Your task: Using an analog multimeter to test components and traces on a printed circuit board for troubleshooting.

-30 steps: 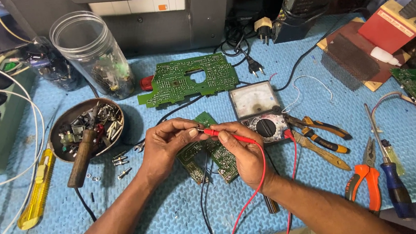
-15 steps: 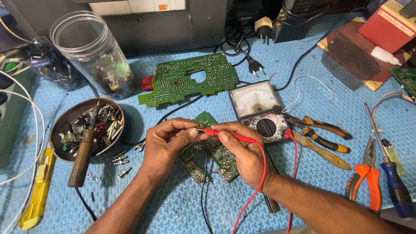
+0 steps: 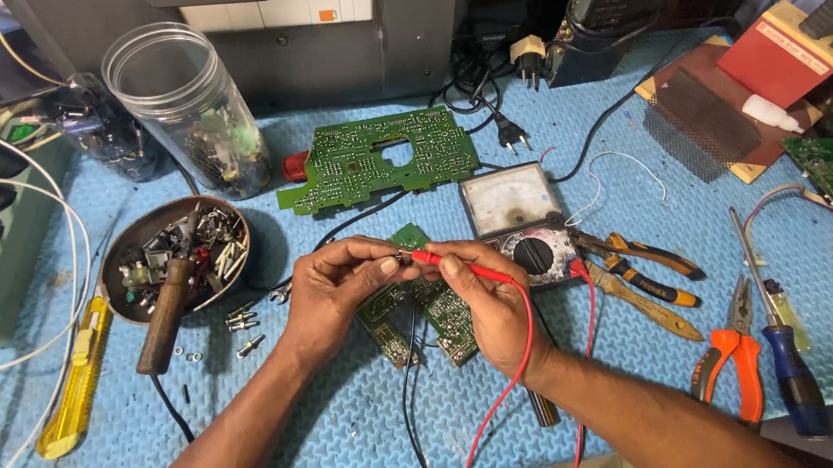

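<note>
1. Against the views from half a second and a second before, nothing has shifted: both hands sit in the same pose, so the probing is a steady hold, not a move.
2. The right hand point(image 3: 488, 303) is clamped on the red test probe point(image 3: 460, 266), its tip pointing toward 9 o'clock.
3. The left hand point(image 3: 336, 291) has its fingertips pinched together where the tip meets them; whatever small part they hold is too small to tell.
4. Under both hands lies a small green circuit board point(image 3: 421, 309), at 6 o'clock from the large green circuit board point(image 3: 380, 157).
5. The analog multimeter point(image 3: 521, 225) sits at 2 o'clock from the hands, its red lead point(image 3: 509, 376) trailing to 6 o'clock.
</note>
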